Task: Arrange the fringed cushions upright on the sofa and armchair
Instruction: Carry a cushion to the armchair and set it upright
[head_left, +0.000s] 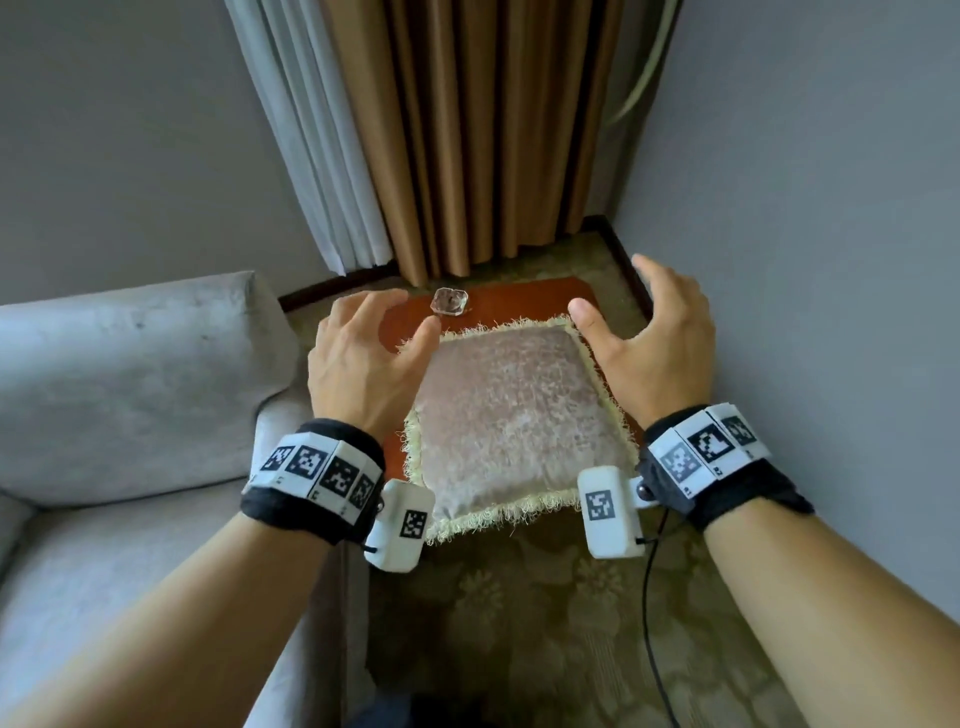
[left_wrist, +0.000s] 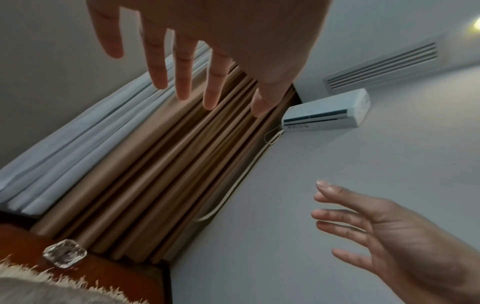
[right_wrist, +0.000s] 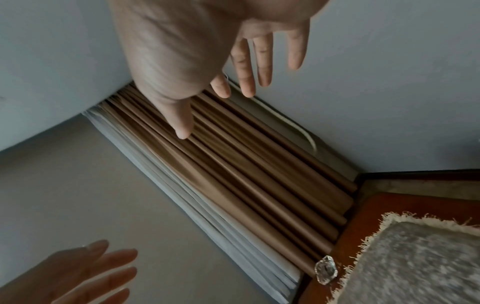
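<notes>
A pale pink cushion (head_left: 514, 415) with a cream fringe lies flat on a small reddish-brown side table (head_left: 400, 317). Its fringe shows in the left wrist view (left_wrist: 52, 281) and its top in the right wrist view (right_wrist: 420, 259). My left hand (head_left: 374, 353) hovers over the cushion's far left corner with fingers spread and straight (left_wrist: 182, 67). My right hand (head_left: 644, 332) hovers over the far right corner, also spread (right_wrist: 246, 67). Neither hand holds anything.
A grey sofa arm (head_left: 130, 384) stands left of the table. A clear glass ashtray (head_left: 450, 301) sits at the table's far edge. Brown curtains (head_left: 493, 130) and white sheers (head_left: 317, 156) hang behind; a wall (head_left: 805, 208) is close on the right. Patterned carpet (head_left: 545, 623) lies in front.
</notes>
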